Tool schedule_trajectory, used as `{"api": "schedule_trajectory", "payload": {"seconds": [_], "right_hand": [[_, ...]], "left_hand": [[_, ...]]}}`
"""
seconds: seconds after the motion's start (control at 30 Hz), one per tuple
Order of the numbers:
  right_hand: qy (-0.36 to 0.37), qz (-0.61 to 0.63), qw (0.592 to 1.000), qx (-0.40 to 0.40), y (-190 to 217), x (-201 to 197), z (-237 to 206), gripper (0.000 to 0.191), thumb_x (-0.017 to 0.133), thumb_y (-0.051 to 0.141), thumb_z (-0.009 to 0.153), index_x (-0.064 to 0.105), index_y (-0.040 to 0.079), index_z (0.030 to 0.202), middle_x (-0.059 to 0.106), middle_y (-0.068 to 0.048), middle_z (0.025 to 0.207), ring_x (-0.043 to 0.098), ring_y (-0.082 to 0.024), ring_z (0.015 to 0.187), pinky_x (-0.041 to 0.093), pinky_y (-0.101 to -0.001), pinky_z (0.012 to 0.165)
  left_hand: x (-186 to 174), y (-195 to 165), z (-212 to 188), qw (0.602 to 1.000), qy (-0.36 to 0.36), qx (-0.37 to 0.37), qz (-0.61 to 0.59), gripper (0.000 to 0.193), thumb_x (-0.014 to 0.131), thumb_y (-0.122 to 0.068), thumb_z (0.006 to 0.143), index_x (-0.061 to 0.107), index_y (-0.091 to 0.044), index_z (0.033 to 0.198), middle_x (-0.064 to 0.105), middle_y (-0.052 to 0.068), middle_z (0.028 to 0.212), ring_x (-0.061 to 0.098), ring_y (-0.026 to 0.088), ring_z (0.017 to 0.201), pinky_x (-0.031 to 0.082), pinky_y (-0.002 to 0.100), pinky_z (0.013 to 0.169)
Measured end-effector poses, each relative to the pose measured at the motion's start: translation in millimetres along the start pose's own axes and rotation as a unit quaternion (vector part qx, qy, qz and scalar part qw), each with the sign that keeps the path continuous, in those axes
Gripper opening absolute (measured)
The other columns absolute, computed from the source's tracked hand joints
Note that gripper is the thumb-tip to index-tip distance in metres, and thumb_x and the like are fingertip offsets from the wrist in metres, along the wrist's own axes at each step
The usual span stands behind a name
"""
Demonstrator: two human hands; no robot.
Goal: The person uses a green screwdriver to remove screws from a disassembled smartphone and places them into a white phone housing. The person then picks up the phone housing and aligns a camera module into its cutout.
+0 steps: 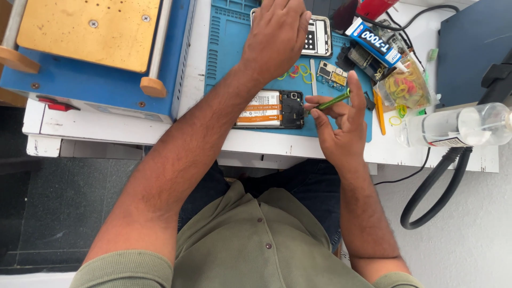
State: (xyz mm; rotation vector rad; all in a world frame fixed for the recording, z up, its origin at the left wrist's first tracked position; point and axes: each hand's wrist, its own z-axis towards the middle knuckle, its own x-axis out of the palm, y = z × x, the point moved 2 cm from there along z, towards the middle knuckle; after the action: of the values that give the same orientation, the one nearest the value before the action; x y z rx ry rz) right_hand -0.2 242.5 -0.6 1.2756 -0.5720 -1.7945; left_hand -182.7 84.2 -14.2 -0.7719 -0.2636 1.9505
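Working on an opened phone point(270, 109): right hand point(341, 125) pinches a green screwdriver point(332, 100) at its edge; left hand point(277, 34) reaches far, grip hidden. Reassembly apparently remains.

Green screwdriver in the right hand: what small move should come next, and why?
Probably lower the tip onto a screw at the near end of the opened phone. The right hand holds the green screwdriver with its tip just at the phone's dark end, while the left hand reaches away over the phone frame further back on the blue mat, so the phone lies unsteadied.
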Motion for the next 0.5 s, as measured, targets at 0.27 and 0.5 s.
{"api": "schedule_trajectory", "payload": {"seconds": [0.27,0.5], "right_hand": [[-0.159,0.167,0.973,-0.002,7.5,-12.6,0.8,0.093,0.067,0.005,0.111,-0.009,0.017,0.163,0.076,-0.023,0.121,0.079,-0.025,0.104,0.068,-0.0373,0.094],[-0.203,0.101,0.963,-0.148,3.2,-36.6,27.8,0.094,0.072,0.004,0.123,-0.008,0.032,0.164,0.062,-0.016,0.144,0.075,-0.025,0.106,0.064,-0.0368,0.092]], "left_hand": [[5.9,-16.5,7.2,0.871,0.21,-0.158,-0.416,0.027,0.08,-0.033,0.094,0.075,-0.007,0.095,0.068,-0.005,0.075,0.062,0.005,0.066,0.054,0.025,0.06],[5.7,-24.9,6.2,0.763,0.298,-0.206,-0.535,0.034,0.084,-0.042,0.087,0.075,-0.009,0.089,0.065,-0.003,0.071,0.056,0.005,0.063,0.048,0.024,0.057]]}}
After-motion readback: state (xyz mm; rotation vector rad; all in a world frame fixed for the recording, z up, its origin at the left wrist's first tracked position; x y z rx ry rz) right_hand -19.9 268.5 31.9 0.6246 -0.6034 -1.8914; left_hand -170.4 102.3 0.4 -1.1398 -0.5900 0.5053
